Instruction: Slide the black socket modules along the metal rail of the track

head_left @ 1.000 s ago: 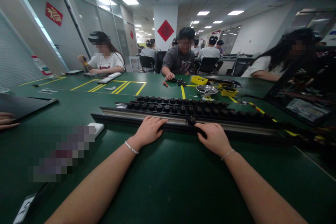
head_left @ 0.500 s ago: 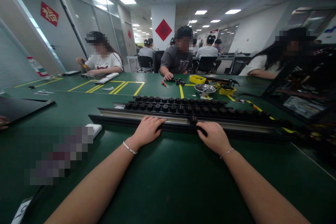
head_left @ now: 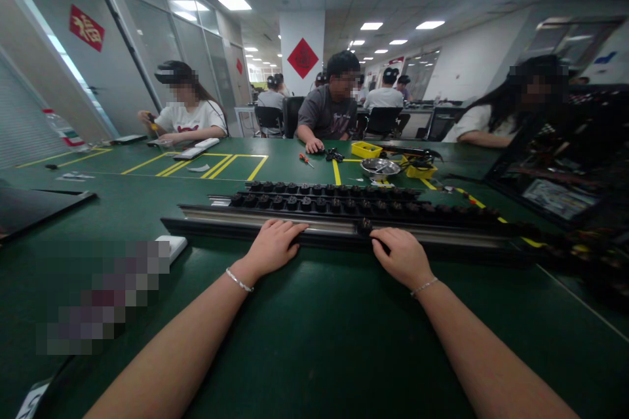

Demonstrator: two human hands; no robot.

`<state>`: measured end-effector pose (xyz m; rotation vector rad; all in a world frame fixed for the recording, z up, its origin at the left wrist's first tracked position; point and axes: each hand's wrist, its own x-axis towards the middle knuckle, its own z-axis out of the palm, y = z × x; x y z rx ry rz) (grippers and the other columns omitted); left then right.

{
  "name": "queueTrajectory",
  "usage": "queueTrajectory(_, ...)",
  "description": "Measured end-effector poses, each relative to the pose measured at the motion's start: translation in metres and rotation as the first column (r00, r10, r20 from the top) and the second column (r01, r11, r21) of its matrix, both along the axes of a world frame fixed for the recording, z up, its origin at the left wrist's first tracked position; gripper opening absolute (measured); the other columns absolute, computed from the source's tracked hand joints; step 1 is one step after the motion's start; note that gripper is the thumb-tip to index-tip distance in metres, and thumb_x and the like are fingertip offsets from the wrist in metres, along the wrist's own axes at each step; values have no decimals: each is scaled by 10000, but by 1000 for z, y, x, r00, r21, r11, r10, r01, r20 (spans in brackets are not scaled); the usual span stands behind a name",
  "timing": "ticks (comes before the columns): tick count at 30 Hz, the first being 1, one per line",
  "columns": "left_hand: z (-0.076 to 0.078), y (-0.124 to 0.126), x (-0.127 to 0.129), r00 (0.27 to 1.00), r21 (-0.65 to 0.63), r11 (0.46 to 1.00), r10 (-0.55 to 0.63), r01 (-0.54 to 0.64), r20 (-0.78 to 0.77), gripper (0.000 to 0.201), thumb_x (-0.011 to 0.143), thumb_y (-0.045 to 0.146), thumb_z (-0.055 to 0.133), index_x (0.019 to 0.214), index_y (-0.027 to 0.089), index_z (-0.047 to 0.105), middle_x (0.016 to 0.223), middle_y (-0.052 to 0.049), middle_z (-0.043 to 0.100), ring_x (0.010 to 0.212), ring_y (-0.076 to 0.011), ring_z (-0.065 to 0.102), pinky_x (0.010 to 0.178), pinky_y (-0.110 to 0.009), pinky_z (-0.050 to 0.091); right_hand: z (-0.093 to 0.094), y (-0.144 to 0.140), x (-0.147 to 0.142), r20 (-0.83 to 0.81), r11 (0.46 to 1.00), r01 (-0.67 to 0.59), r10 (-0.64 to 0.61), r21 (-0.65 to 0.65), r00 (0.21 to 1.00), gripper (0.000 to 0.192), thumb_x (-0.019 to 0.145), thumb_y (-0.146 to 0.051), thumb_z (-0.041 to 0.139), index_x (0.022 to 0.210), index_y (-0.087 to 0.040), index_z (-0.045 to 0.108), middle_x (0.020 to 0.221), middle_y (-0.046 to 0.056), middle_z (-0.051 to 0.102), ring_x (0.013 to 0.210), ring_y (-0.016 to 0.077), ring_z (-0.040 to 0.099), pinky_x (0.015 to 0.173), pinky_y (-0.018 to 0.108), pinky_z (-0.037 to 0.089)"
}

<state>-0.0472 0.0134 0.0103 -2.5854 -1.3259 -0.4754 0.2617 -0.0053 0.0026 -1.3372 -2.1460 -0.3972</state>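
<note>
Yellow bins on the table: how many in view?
2. One yellow bin sits across the green table in front of the seated person in grey; the other yellow bin lies right of the metal bowl, partly covered by black parts. More may be hidden.

A long rail (head_left: 324,228) is laid across the table (head_left: 314,340), with the left hand (head_left: 272,245) and the right hand (head_left: 400,255) placed on its near edge. Two rows of knobs (head_left: 339,200) are set behind it. Farther back, a metal bowl (head_left: 379,167) is flanked by two small bins (head_left: 366,149). A white box (head_left: 170,247) is placed left of the rail.
</note>
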Motion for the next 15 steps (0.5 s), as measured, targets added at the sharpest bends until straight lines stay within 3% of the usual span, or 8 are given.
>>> queueTrajectory(15,-2,0,0,1000,17,1000,3,-3,-7,466,824,257,552,1283,266,468,1039,-28,630,960,-214,544,926,-378,339,-1,0,2,-15,999,36,-36,-2,999,236,852,-226,444,889,-189,675,902,47,702,847,184,624,777,314,450)
